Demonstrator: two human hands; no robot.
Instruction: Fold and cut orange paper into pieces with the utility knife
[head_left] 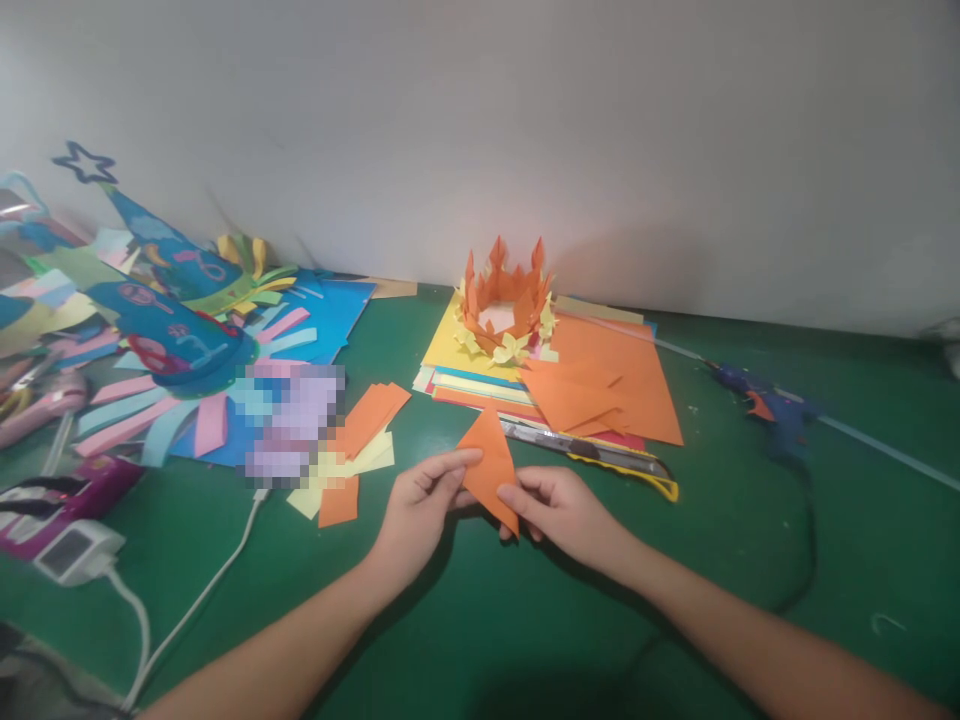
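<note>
Between my two hands, above the green table, is a folded piece of orange paper point(487, 465) with a pointed top and a pointed lower corner. My left hand point(426, 495) pinches its left edge between thumb and fingers. On the other side, my right hand point(559, 508) grips the lower right edge, thumb on top and fingers behind. Just beyond the hands lies a utility knife point(592, 450) with a yellow end. Further back, a paper crown point(504, 305) of orange points and pale yellow shapes stands on stacked coloured paper point(442, 345).
Orange sheets point(615, 370) lie right of the crown. A blue glue gun point(772, 400) with its cord rests at the right. Orange and yellow paper strips point(371, 420) lie left of my hands. Blue cone hats point(169, 335), a white charging cable point(240, 540) and a purple object point(75, 500) crowd the left.
</note>
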